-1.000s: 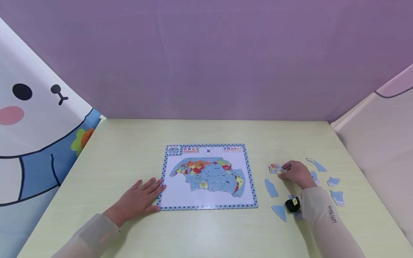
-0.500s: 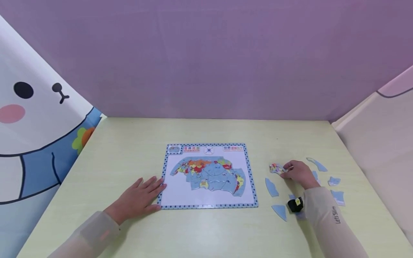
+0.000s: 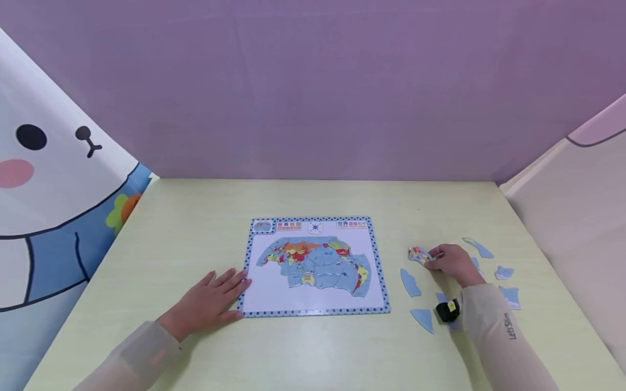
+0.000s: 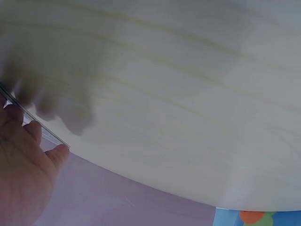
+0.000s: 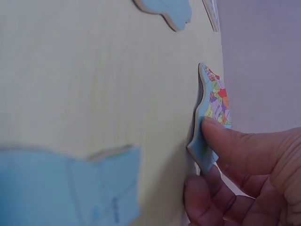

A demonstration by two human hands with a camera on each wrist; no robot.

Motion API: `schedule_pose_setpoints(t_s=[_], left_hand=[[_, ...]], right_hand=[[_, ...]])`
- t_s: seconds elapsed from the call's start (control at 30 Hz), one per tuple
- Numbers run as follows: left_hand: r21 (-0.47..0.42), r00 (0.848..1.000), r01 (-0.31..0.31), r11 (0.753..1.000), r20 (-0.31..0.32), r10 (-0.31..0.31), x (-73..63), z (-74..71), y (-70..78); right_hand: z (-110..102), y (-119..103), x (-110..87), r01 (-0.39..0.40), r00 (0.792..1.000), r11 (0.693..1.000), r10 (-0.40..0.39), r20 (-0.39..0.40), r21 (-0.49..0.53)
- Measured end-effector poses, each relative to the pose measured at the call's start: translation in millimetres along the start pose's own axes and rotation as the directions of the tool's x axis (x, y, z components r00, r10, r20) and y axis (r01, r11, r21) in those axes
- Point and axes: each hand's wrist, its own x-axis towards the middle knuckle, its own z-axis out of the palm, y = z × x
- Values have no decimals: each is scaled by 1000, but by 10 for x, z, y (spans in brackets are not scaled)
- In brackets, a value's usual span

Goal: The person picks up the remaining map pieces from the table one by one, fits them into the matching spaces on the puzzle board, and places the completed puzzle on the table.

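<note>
A world map puzzle board [image 3: 313, 313] with a blue dotted border lies mid-table, its joined pieces covering the upper and middle area. My left hand [image 3: 205, 304] lies flat, fingers straight, with fingertips on the board's left edge; the left wrist view shows the fingers [image 4: 33, 132] along that edge. To the right of the board, my right hand [image 3: 455, 264] pinches a multicoloured map puzzle piece [image 3: 418, 254] between thumb and fingers. In the right wrist view this puzzle piece [image 5: 214, 106] is tilted close over the table, the thumb on its printed face.
Several loose blue puzzle pieces lie around the right hand, among them a curved one [image 3: 410, 282], a triangular one [image 3: 423, 320] and a long one [image 3: 478, 247]. A black wrist camera [image 3: 447, 310] overlaps some pieces. A purple backdrop [image 3: 323, 92] rises behind the table.
The right wrist has shifted very slightly to the right; the hand keeps its pinch on the multicoloured puzzle piece. The left hand and the board stay in place.
</note>
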Motion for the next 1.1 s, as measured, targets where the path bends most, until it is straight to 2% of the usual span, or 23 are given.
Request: schedule_pose_setpoints(t_s=[0.3,0.53,0.73,1.1], left_hand=[[61,998,-62,996,-5,63,19,-32,21],[30,999,-51,998,-10,52,11,-22,5],[65,996,-73,995,-42,76,8,0,-16],[28,998,-67,997,-18,68,23,-1,-2]], right_hand=[[17,-14,-42,-24,1000,996,24,-1,91],[48,2,-70,-33,999,984,35,-7,176],[55,-5,-68,-55,998,971,56,4,232],[50,-65,-123,-56,998,941,46,40,332]])
